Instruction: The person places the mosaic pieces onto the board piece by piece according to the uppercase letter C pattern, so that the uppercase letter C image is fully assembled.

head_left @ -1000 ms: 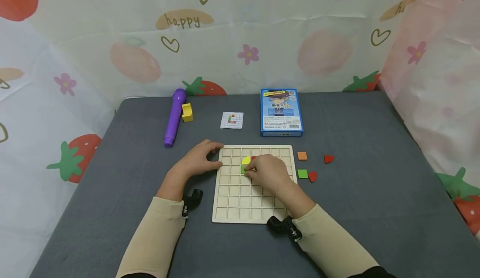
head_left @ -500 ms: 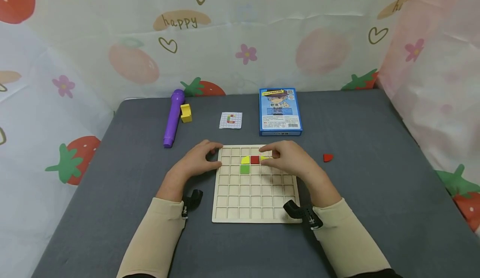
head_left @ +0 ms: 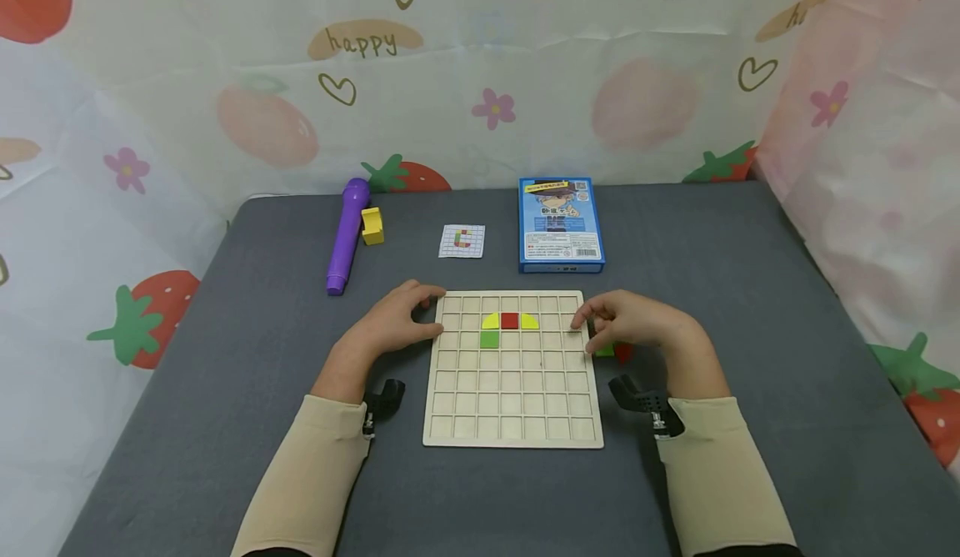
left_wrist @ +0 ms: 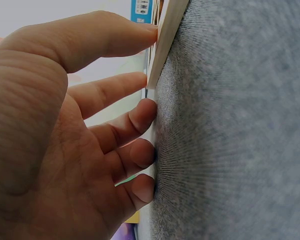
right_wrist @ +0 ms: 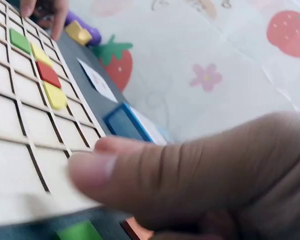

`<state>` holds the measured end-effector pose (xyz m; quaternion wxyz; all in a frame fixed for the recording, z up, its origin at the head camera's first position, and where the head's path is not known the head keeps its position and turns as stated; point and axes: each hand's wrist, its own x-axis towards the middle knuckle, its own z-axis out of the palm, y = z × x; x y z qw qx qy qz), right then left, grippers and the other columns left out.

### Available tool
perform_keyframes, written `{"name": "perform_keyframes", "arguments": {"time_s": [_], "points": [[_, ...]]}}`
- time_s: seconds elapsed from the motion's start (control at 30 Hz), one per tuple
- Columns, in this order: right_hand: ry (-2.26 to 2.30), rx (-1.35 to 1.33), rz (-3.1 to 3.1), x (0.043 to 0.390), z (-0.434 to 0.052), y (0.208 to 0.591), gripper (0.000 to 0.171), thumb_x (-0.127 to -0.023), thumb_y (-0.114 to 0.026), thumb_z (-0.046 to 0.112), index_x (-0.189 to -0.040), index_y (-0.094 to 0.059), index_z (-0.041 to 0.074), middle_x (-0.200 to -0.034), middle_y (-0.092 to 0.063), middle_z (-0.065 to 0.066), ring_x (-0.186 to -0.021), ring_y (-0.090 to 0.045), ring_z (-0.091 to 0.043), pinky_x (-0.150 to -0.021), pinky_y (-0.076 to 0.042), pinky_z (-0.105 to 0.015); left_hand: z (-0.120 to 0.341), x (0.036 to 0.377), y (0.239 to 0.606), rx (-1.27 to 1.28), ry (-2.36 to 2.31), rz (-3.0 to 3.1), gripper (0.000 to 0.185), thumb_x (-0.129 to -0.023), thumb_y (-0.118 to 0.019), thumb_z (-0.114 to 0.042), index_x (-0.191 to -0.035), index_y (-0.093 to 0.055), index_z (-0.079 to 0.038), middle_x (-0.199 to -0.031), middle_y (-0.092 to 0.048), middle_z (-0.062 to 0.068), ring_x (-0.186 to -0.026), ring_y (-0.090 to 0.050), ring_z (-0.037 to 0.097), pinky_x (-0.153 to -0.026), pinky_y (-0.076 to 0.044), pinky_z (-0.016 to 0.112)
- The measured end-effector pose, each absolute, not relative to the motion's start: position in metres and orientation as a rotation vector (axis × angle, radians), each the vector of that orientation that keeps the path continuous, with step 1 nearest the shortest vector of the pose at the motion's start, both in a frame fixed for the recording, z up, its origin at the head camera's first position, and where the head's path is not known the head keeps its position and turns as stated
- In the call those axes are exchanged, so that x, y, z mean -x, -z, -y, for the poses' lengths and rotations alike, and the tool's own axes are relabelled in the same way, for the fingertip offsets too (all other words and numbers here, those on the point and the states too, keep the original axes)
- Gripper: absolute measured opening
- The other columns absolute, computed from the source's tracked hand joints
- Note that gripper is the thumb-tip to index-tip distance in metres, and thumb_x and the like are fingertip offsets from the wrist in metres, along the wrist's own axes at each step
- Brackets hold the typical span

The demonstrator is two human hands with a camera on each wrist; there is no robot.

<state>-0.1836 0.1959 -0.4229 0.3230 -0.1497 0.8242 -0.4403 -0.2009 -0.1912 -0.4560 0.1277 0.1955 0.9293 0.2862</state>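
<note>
The left hand [head_left: 393,328] lies flat on the grey table [head_left: 750,332] at the far left corner of the wooden grid board [head_left: 513,407], fingers loosely spread and holding nothing; in the left wrist view the fingertips [left_wrist: 142,112] press against the board's edge. The right hand [head_left: 637,328] rests at the board's right edge, fingers curled downward over loose tiles, the index finger touching the rim; whether it actually pinches a tile cannot be told, since the hand covers them.

Under that hand only a sliver of a green tile [head_left: 604,350] and of a red tile [head_left: 622,352] peeks out on the table; the right wrist view is blurred and mostly filled by the thumb.

On the board, in the second row from the far side, sit a yellow quarter-round tile [head_left: 491,321], a red square tile [head_left: 510,320] and a second yellow quarter-round tile [head_left: 529,321]; a green square tile [head_left: 490,339] lies just near of the first yellow one.

Farther back stand a blue box [head_left: 561,224], a small pattern card [head_left: 462,241], a purple pen [head_left: 347,235] and a yellow block [head_left: 372,226] touching it; a strawberry-printed cloth [head_left: 480,73] walls the table.
</note>
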Motion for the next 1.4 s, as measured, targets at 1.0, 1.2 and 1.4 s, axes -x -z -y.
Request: {"name": "perform_keyframes", "arguments": {"time_s": [1.0,1.2,1.4], "points": [[1.116,0.316,-2.309,0.175,-0.203,0.405,0.029,-0.082,-0.073,-0.003,-0.109,-0.062,-0.004,-0.078,-0.046,-0.005,-0.073,-0.045,-0.02,-0.066,-0.038,-0.034,0.191,0.201,0.456,-0.563,-0.821,-2.706,0.058,-0.092,-0.074,-0.027,-0.145,-0.058,-0.01,-0.115,-0.054,0.011,-0.103,-0.051,0.028,-0.088,-0.041,0.045],[1.287,0.44,-2.366,0.172,-0.192,0.39,0.028,-0.088,-0.071,0.004,-0.113,-0.06,-0.002,-0.095,-0.051,-0.01,-0.075,-0.049,-0.022,-0.066,-0.043,-0.033,0.191,0.201,0.456,-0.563,-0.823,-2.706,0.058,-0.092,-0.075,-0.027,-0.145,-0.057,-0.01,-0.115,-0.054,0.011,-0.103,-0.051,0.028,-0.088,-0.041,0.044],[1.343,0.527,-2.378,0.169,-0.176,0.387,0.028,-0.089,-0.072,0.006,-0.116,-0.064,0.001,-0.108,-0.057,-0.013,-0.069,-0.051,-0.021,-0.066,-0.045,-0.033,0.192,0.202,0.458,-0.566,-0.826,-2.708,0.058,-0.092,-0.075,-0.028,-0.144,-0.058,-0.01,-0.114,-0.054,0.011,-0.102,-0.051,0.027,-0.087,-0.041,0.044]]}}
